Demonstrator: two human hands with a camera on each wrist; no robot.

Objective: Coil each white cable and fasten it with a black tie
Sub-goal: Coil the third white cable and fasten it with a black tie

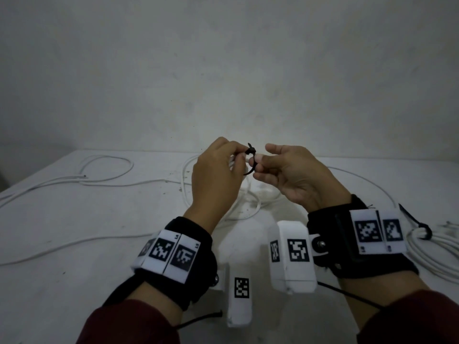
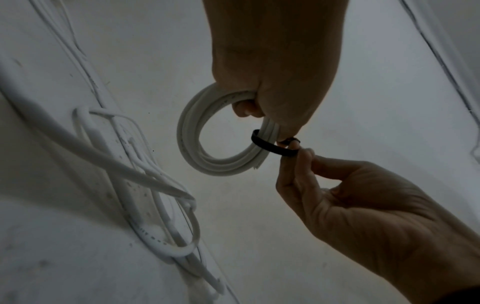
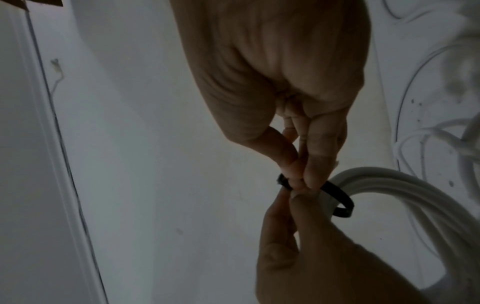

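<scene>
Loose white cables [image 1: 104,181] sprawl across the table [image 1: 74,281] at far left. Mid-air at centre, the left hand [image 1: 218,175] grips the coiled cable [image 2: 207,148], largely hidden in the head view; the right hand [image 1: 288,175] pinches its black tie [image 1: 250,160]. A tied coil [image 1: 427,242], cut off, lies right.

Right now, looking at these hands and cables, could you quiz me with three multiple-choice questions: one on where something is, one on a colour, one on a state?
1. Where is the already tied bundle?
A. table's right side
B. far left
C. on the wall

2. What colour is the tie?
A. red
B. black
C. white

3. How does the tie sit on the held coil?
A. lying apart
B. looped around it
C. missing

Answers: 1 A, it lies beyond the right wrist; 2 B, dark against white cable; 3 B, both the left hand and right hand pinch its loop.
</scene>
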